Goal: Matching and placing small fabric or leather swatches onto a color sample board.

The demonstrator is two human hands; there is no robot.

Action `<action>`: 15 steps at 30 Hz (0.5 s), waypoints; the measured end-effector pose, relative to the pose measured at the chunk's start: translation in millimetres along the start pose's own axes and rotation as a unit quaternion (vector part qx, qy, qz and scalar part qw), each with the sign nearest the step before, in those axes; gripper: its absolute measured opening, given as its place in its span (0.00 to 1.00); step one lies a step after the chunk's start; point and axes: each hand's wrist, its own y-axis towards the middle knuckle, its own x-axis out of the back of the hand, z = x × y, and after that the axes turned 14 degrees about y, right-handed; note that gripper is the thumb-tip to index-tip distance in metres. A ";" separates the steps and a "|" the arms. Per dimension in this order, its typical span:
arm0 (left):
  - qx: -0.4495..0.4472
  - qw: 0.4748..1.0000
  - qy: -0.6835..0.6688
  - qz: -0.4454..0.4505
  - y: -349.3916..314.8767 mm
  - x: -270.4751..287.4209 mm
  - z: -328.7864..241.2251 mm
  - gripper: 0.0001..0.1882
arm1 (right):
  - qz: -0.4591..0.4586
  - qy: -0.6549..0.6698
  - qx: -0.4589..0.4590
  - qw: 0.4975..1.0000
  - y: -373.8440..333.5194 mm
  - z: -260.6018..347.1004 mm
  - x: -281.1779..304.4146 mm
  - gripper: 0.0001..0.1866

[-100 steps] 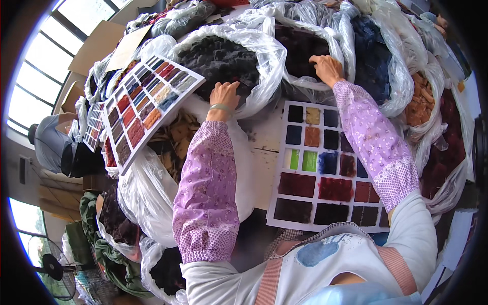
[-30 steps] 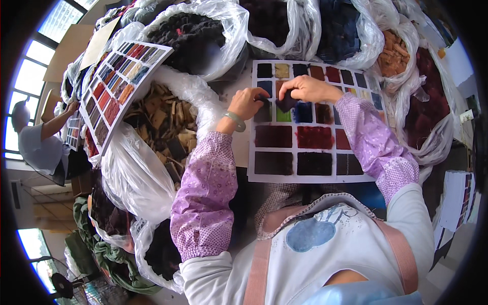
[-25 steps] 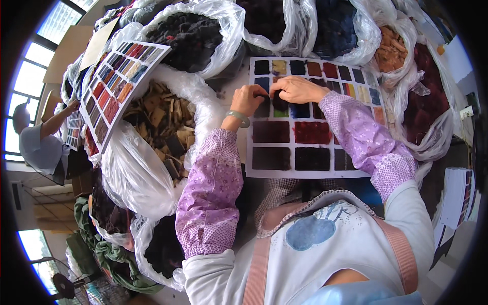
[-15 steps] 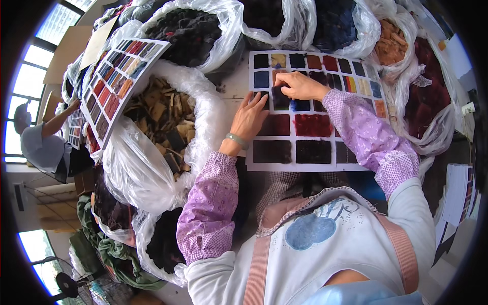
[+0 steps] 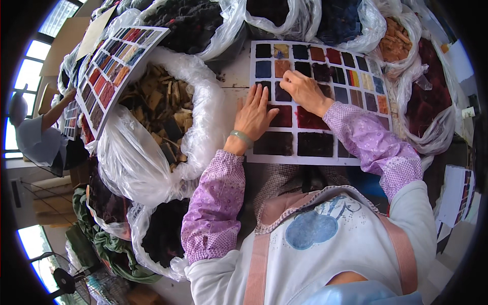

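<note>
A white swatch card (image 5: 305,160) with rows of coloured plush squares lies before me. My left hand (image 5: 254,114) rests flat near its left edge, fingers stretched out and thumb spread over a dark red swatch (image 5: 281,117). My right hand (image 5: 307,94) is bent over the card's middle. Its thumb and fingertips are pressed together at a dark purple swatch (image 5: 282,95); whatever they hold is too small or hidden to make out. Just above those fingertips shows an orange-brown swatch (image 5: 282,68). Part of the swatches lies hidden under my right hand and sleeve.
Left of the card stands a clear plastic bag (image 5: 201,127) of tan and brown pieces. A second swatch card (image 5: 114,76) leans beyond it. Bags of dark, blue, orange (image 5: 394,38) and dark red pieces ring the table. Another person (image 5: 38,137) works at far left.
My right hand has come lower on the card, uncovering the orange-brown swatch. My left thumb has spread outward onto the dark red swatch. The whole view has shifted slightly.
</note>
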 end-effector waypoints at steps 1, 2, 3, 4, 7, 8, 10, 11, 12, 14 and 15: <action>0.001 1.000 -0.003 0.000 0.5 2.3 -2.0 0.32 | 0.003 -0.001 0.000 1.000 -1.3 0.4 0.8 0.03; -0.003 1.000 0.008 -0.003 2.9 5.5 -2.5 0.31 | 0.006 -0.005 0.002 1.000 -0.6 1.2 1.5 0.03; -0.007 1.000 0.020 -0.007 5.7 10.7 -1.9 0.31 | 0.008 -0.009 0.006 1.000 1.6 2.7 2.2 0.03; -0.010 1.000 0.020 0.011 7.1 20.0 0.6 0.30 | -0.019 -0.006 0.037 0.999 4.6 6.3 -1.7 0.03; -0.050 0.996 -0.033 0.073 12.2 20.1 20.0 0.29 | 0.035 -0.008 -0.013 0.999 7.2 9.4 2.3 0.05; -0.053 0.993 -0.041 0.098 9.2 32.1 21.8 0.27 | 0.058 0.014 -0.042 0.997 7.4 7.2 4.8 0.06; -0.072 0.991 -0.107 0.026 -2.2 41.1 38.4 0.22 | 0.094 0.063 -0.058 0.992 3.7 5.0 14.6 0.09; -0.072 0.986 -0.145 -0.029 -3.2 57.7 40.5 0.21 | 0.083 0.091 -0.070 0.990 -6.8 0.3 22.3 0.11; -0.007 0.984 -0.101 -0.149 -1.5 78.3 50.0 0.21 | 0.076 0.092 -0.073 0.990 -14.0 -2.3 29.2 0.11; 0.122 0.918 -0.020 -0.376 -10.3 128.0 91.6 0.23 | 0.023 0.133 -0.082 0.987 -30.4 7.9 56.7 0.13; 0.204 0.866 0.040 -0.456 -27.1 144.7 134.6 0.24 | 0.021 0.136 -0.081 0.987 -33.6 20.0 66.4 0.13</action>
